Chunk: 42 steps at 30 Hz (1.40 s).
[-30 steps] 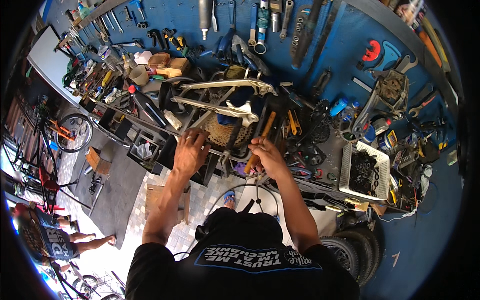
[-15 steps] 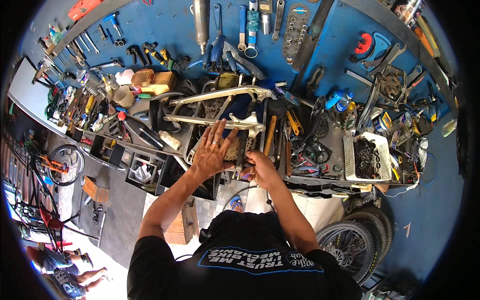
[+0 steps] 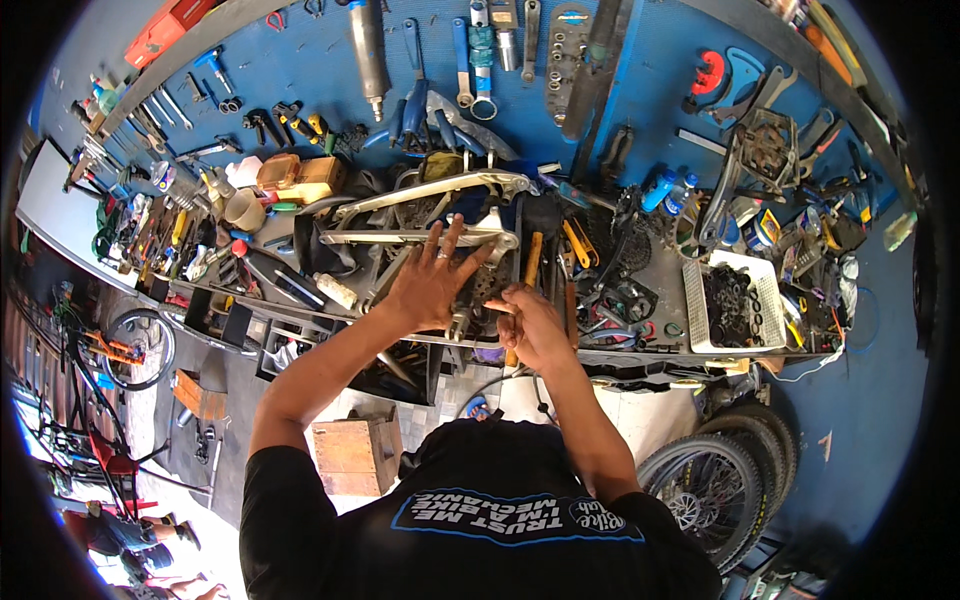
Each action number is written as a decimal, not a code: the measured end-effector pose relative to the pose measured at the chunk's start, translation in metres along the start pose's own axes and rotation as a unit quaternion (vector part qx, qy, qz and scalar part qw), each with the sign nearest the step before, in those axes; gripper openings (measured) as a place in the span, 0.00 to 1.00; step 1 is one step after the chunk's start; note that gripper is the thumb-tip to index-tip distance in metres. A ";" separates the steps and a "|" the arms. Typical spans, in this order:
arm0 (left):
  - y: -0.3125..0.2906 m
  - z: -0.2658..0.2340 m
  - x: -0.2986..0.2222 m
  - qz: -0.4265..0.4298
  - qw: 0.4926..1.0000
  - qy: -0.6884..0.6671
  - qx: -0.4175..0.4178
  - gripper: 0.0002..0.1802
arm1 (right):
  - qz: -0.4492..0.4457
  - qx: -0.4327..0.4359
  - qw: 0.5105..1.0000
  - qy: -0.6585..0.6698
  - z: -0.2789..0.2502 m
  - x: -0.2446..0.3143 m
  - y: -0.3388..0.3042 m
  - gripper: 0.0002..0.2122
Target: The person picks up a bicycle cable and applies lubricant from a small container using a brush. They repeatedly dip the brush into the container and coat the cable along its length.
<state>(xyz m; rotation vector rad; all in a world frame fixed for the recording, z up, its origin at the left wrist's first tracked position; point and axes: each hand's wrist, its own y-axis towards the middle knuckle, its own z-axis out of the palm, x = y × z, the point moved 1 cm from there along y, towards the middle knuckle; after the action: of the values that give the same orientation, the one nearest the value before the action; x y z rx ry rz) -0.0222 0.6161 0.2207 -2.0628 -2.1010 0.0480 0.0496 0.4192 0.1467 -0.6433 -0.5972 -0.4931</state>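
A pale bare-metal bicycle swingarm (image 3: 380, 238) lies across the workbench in front of me, its forked ends to the right. My left hand (image 3: 425, 285) rests over its near arm, palm down, with the fingers spread. Just right of it, my right hand (image 3: 532, 325) is closed, thumb and fingers bent together near the bench edge. Whatever it pinches is too small or hidden to name. Between the hands, a dark metal piece (image 3: 460, 325) sticks out toward me, partly covered by the left hand. A yellow-orange handle (image 3: 533, 258) stands behind the right hand.
A white plastic basket (image 3: 737, 345) of dark rings sits at the right. Pliers with yellow handles (image 3: 580, 245) and a bike cassette (image 3: 632, 245) crowd the bench. Open drawers (image 3: 400, 385) jut out below. Bicycle wheels (image 3: 705, 490) lean at lower right; a wooden box (image 3: 352, 455) stands on the floor.
My left hand's fingers have spread wider over the swingarm. The right hand has shifted slightly away from the dark metal piece, its fingers still bent. The whole view has shifted a little.
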 end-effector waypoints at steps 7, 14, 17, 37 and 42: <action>0.014 -0.034 0.035 0.043 0.995 -0.084 -0.032 0.51 | -0.115 0.056 0.984 -0.127 -0.011 0.002 0.022 0.06; 0.019 -0.043 0.039 0.046 0.995 -0.086 -0.030 0.51 | -0.379 -0.120 0.545 -0.738 -0.014 0.003 0.068 0.10; 0.019 -0.051 0.041 0.035 0.992 -0.122 -0.015 0.51 | -0.320 -0.111 0.447 -0.828 0.000 0.002 0.082 0.15; 0.017 -0.048 0.047 0.058 0.991 -0.116 -0.031 0.48 | -0.320 -0.128 0.686 -0.640 -0.050 0.047 -0.042 0.14; 0.012 -0.012 0.024 0.055 0.994 -0.022 -0.090 0.45 | -0.300 -0.164 0.707 -0.619 -0.051 0.055 -0.073 0.16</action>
<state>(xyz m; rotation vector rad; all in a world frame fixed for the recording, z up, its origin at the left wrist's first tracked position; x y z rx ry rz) -0.0087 0.6393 0.2334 -2.2998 -2.0855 -0.0841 0.0645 0.3212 0.1788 -1.1088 -2.0968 -0.7518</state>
